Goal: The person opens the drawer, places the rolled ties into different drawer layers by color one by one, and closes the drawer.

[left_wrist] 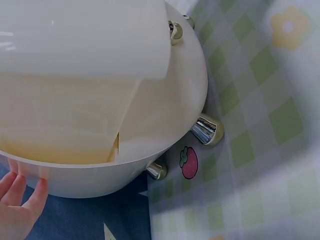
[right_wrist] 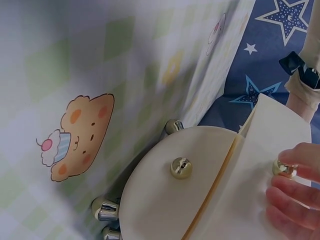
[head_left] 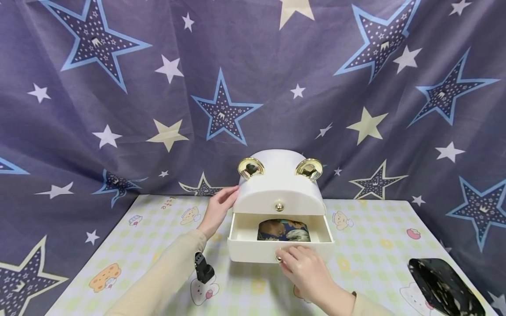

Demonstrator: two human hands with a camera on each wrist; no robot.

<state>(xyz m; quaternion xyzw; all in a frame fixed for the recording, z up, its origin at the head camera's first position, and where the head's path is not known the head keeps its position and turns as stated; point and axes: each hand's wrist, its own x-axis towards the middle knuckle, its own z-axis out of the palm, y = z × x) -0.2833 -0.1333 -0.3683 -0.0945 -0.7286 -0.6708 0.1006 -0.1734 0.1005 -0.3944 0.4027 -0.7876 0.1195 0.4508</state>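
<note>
A cream arched box point(head_left: 276, 193) with two gold ears stands at the middle of the table. Its bottom drawer point(head_left: 253, 251) is pulled out, and a dark flowery item point(head_left: 283, 230) lies inside. My left hand point(head_left: 222, 202) lies flat against the box's left side, fingers straight; the left wrist view shows its fingertips point(left_wrist: 20, 197) at the box's point(left_wrist: 165, 100) curved edge. My right hand point(head_left: 292, 258) is at the drawer front, its fingers pinching the small gold knob point(head_left: 278, 259). In the right wrist view that knob point(right_wrist: 282, 169) sits between the fingers point(right_wrist: 295, 195).
A pastel checked cloth point(head_left: 367, 245) with cartoon bears covers the table. A glossy black patterned object point(head_left: 440, 285) lies at the front right. A blue star-printed curtain point(head_left: 118, 109) hangs close behind the box. The box stands on gold feet point(left_wrist: 206, 131).
</note>
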